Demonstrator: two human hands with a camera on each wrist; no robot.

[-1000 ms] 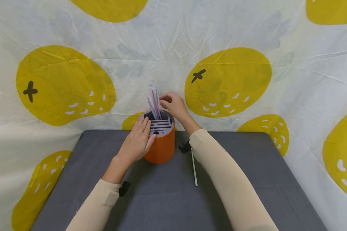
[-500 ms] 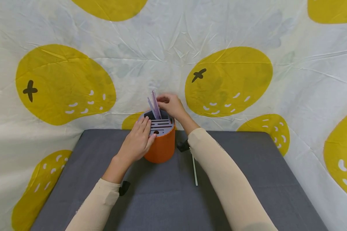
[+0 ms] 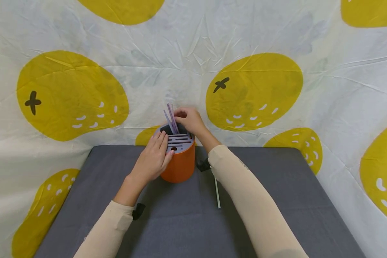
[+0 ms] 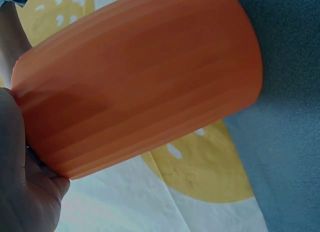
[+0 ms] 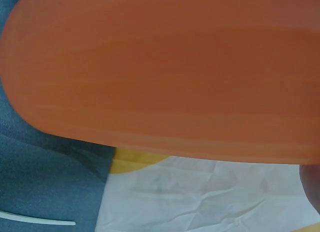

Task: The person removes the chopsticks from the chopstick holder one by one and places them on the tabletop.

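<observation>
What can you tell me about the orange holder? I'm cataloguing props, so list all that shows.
The orange holder is a round, smooth, plastic-looking cylinder standing upright at the far edge of the grey mat. Its grey top has parallel slots, a small round hole and one larger opening, from which thin purple sticks lean out. The left hand rests on its top and side; the right hand pinches the sticks.

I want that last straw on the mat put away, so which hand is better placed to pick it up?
Right, probably. The loose straw lies on the grey mat just beside the right forearm, and the left hand is resting on the orange holder. The right hand is at the straws in the holder.
</observation>
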